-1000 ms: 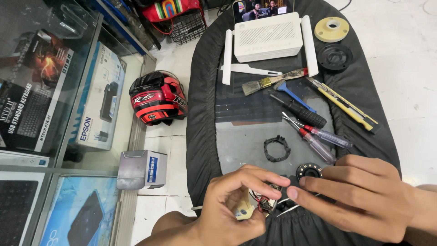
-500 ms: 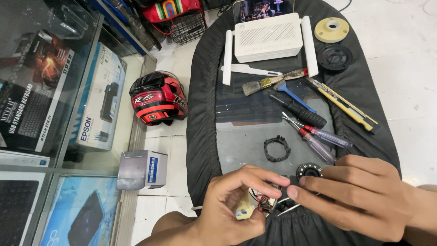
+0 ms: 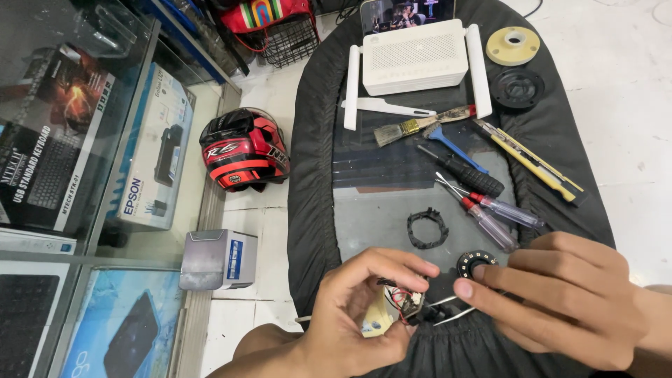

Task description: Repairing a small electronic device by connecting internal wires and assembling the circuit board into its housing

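My left hand [image 3: 357, 315] grips a small electronic part [image 3: 407, 305] with red and black wires at the near edge of the dark cloth-covered work surface [image 3: 315, 175]. My right hand [image 3: 567, 301] holds metal tweezers [image 3: 451, 309] whose tips meet that part. Just beyond my fingers lie a small round black board with a ring of dots [image 3: 477, 264] and a black plastic ring [image 3: 428, 228].
Farther back lie two screwdrivers with clear handles [image 3: 500, 217], a black-handled tool [image 3: 465, 173], a paintbrush [image 3: 420, 124], a yellow utility knife [image 3: 532, 161], a white router [image 3: 414, 57], a phone [image 3: 406, 14] and two round discs [image 3: 514, 66]. A red helmet [image 3: 241, 148] sits on the floor beside glass display cases [image 3: 84, 175].
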